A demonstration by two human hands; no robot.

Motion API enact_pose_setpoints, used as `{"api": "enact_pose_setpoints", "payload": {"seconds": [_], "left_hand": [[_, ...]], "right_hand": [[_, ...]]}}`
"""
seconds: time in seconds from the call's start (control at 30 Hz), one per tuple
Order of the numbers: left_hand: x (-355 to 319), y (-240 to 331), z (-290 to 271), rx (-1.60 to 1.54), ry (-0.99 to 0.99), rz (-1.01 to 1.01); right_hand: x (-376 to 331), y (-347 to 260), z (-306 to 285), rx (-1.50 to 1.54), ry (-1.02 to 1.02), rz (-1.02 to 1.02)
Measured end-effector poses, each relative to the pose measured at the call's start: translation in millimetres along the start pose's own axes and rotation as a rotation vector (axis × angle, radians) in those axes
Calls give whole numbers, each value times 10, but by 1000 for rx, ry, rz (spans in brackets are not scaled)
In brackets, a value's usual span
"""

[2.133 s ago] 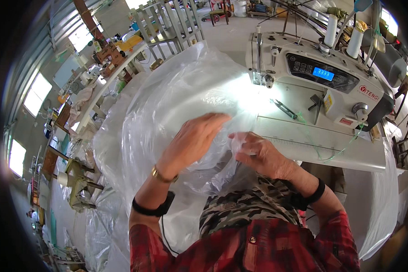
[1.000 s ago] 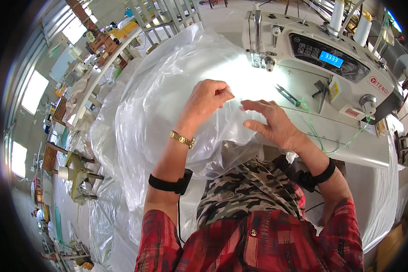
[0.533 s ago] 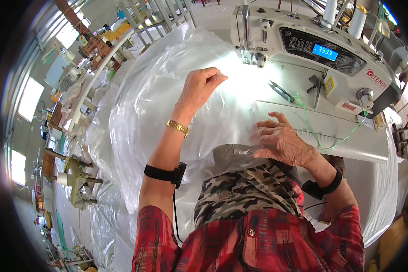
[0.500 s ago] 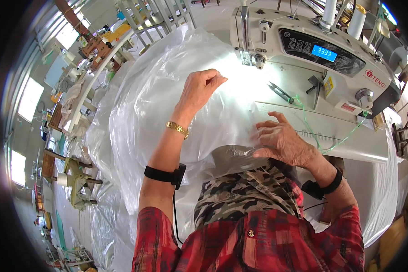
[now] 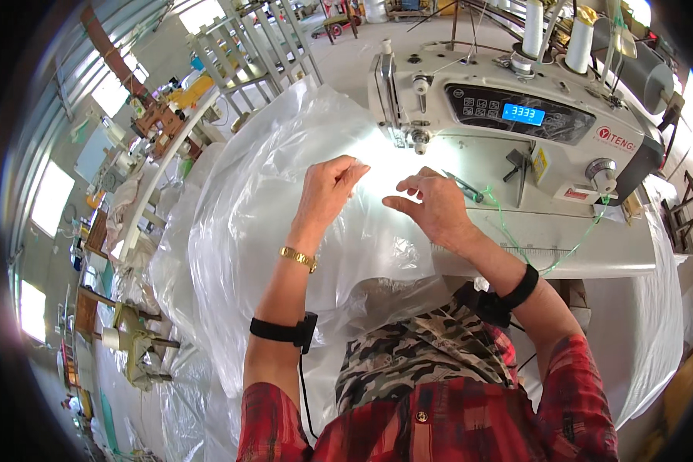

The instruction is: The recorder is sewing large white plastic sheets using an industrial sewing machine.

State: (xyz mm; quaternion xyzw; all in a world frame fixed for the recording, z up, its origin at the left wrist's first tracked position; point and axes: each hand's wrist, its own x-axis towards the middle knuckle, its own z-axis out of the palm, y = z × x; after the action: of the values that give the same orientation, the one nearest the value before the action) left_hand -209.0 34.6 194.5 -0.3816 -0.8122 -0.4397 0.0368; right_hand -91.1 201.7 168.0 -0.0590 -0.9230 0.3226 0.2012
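Note:
A large see-through plastic sheet (image 5: 285, 208) lies bunched over the left of the sewing table and hangs toward my lap. My left hand (image 5: 325, 192) is closed in a pinch on the sheet, just left of the bright patch under the needle area. To its right, my right hand (image 5: 437, 208) hovers over the sheet with thumb and fingers apart, holding nothing I can see. The head of a white sewing machine (image 5: 408, 92) stands just beyond both hands. Glare hides the needle and the sheet's edge there. Dark thread snips (image 5: 463, 187) lie beside my right hand.
Green thread (image 5: 508, 227) loops over the table (image 5: 593, 246) at the right. White thread cones (image 5: 580, 46) stand behind the machine. A grey metal rack (image 5: 258, 58) is at the far left, near a curved white table edge (image 5: 165, 158). A dark tool (image 5: 518, 165) rests by the machine's base.
My right hand has moved up and left, from the sheet's near right edge to close by my left hand. The left hand keeps its pinch. The whole view has shifted slightly.

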Motion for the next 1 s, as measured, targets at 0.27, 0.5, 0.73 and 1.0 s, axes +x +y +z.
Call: {"api": "enact_pose_setpoints", "payload": {"seconds": [0.27,0.5,0.73,1.0], "left_hand": [[11,-5,-49,-47,34,16],[38,40,-48,-54,10,-22],[68,-11,-25,-51,4,16],[-47,168,84,170,57,189]], "right_hand": [[5,164,172,217,-125,-6],[40,171,170,339,-157,13],[102,284,318,113,25,-20],[46,368,415,-72,169,-80]]}}
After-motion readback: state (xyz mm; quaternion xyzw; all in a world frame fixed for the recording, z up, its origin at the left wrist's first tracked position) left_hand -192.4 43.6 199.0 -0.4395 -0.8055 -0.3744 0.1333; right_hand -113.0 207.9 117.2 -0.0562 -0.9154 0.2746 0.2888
